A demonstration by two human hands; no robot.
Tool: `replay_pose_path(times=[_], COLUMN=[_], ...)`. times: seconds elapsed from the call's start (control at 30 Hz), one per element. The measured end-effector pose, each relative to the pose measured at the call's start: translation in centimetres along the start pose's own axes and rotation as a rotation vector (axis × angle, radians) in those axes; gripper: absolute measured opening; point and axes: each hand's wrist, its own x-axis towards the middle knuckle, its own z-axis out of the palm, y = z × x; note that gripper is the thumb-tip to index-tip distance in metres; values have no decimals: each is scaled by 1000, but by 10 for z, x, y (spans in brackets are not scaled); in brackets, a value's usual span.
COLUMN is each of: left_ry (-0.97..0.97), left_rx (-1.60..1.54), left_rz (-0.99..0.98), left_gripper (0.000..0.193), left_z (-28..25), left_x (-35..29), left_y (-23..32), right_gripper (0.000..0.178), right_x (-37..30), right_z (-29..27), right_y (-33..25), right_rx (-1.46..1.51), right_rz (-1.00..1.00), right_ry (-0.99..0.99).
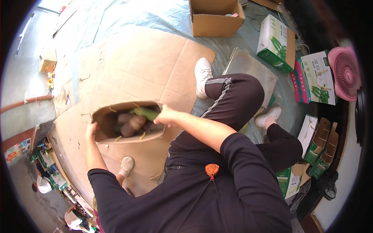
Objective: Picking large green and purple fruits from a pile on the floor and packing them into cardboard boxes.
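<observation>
The left hand [91,130] and right hand [166,116] gripped opposite ends of an open brown cardboard box [101,127], near left, containing blurred brown lumpy produce [133,125] and a long green vegetable [145,113]. Beyond spread a flat tan cardboard sheet [143,64], then an open brown carton [215,26].

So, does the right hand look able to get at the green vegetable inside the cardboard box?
Probably yes: the cardboard box is open at the top and the green vegetable lies near the right hand, though that hand holds the box's edge.
</observation>
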Motion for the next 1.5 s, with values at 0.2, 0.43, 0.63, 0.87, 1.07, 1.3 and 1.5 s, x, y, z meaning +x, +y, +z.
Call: replay_pose_path(times=[0.2,0.43,0.63,0.87,1.07,1.3,1.5], left_ry=[94,336,-341,-834,-1091,-1083,-1087], left_rx=[138,315,423,1286,1565,1331,1108], left_rz=[-172,400,684,916,1094,1070,991], left_gripper=[31,36,41,71,60,57,55], left_z=[35,12,172,313,382,372,359], left_x=[-39,-60,-90,-11,-60,-79,-86], left_y=[-50,58,257,201,263,269,257], right_gripper=[54,34,29,27,27,26,24], right_x=[-23,-95,-186,-252,-298,-288,-313], right_z=[-9,-90,-181,-227,-232,-232,-225], right_y=[-13,-62,-18,64,162,190,189], right_rx=[-359,84,327,411,550,644,381], right_rz=[-465,-722,-748,-775,-738,-765,-759], right_ry=[-127,95,448,770,946,1022,1181])
